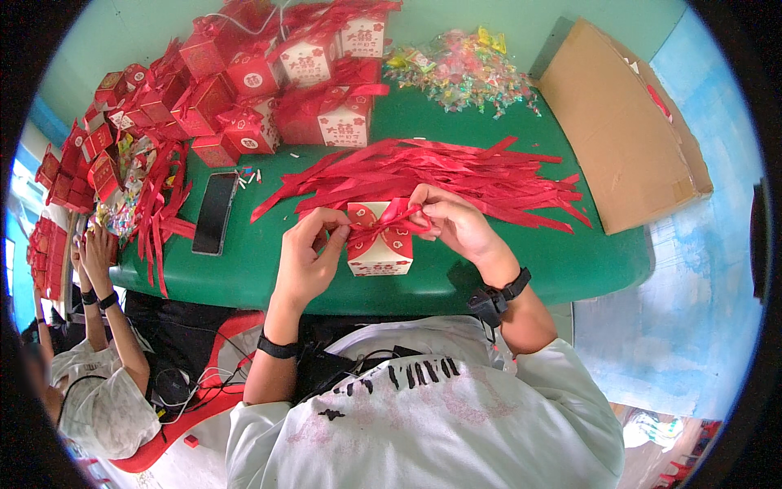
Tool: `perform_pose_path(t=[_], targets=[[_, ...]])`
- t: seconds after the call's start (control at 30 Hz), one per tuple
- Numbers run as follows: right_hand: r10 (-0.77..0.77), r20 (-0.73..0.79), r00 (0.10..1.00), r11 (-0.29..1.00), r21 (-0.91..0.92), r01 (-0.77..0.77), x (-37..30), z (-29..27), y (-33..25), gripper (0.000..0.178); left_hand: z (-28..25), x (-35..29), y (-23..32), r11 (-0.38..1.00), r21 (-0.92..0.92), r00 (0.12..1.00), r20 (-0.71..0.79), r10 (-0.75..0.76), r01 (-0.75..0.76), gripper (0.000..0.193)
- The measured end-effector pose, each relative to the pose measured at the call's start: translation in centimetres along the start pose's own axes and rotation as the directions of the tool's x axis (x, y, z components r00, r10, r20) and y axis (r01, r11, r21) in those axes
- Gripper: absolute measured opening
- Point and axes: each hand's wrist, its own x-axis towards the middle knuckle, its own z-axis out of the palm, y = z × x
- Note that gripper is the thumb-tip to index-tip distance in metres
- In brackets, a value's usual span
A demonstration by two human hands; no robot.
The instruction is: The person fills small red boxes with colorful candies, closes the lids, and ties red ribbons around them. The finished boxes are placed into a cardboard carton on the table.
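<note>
Two bare hands work over a small red-and-white gift box point(380, 266), which stands upright near the front edge of the green surface point(529, 265), centred before the wearer, presumably so that both sides lie within easy reach. The left hand point(311, 251) pinches the red ribbon point(376, 227) between thumb and fingertips at the box's left upper edge; the right hand point(461, 226) pinches a loop of it at the right. The opposed grips probably serve to hold the ribbon taut across the lid; the exact fold at the right fingertips is hidden. Just beyond the box, a heap of loose red ribbons point(440, 175) occupies the middle, likely placed there for ready picking, though it limits free room behind. A dark phone point(214, 213) lies to the left, and stacked ribboned boxes point(244, 85) fill the far left. Wrapped sweets point(472, 85) lie at the back; an open cardboard carton point(623, 138) bounds the right. At far left, a co-worker's hands point(96, 254) reach toward further sweets point(129, 208).
</note>
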Motion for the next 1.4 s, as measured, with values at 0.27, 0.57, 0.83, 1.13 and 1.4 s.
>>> perform_pose_path(t=[0.27, 0.57, 0.83, 1.13, 1.4], targets=[[-0.176, -0.199, 0.964, 0.807, -0.589, 0.026, 0.3, 3.1, 0.2, 0.019, 0.2, 0.0, 1.5, 0.997, 0.044, 0.997, -0.028, 0.068, -0.067, 0.013], [-0.458, -0.122, 0.880, 0.466, -0.876, 0.122, 0.0, 2.2, 0.4, 0.021, 0.1, -0.3, 1.9, 0.985, 0.161, 0.995, -0.057, 0.077, -0.067, 0.008], [-0.434, -0.179, 0.883, 0.522, -0.849, 0.084, -0.8, 2.3, 0.4, 0.022, -0.3, -1.0, 1.7, 0.989, 0.137, 0.996, -0.058, 0.065, -0.056, 0.008], [-0.461, -0.116, 0.880, 0.470, -0.873, 0.131, -1.6, 1.8, 1.1, 0.047, -1.8, -0.8, 2.7, 0.979, 0.124, 0.979, -0.105, 0.175, -0.161, 0.015], [-0.371, -0.079, 0.925, 0.131, -0.991, -0.032, -2.2, 6.3, -0.6, 0.091, -4.4, -2.7, -1.9, 0.989, 0.147, 0.999, -0.036, -0.013, 0.018, 0.018]])
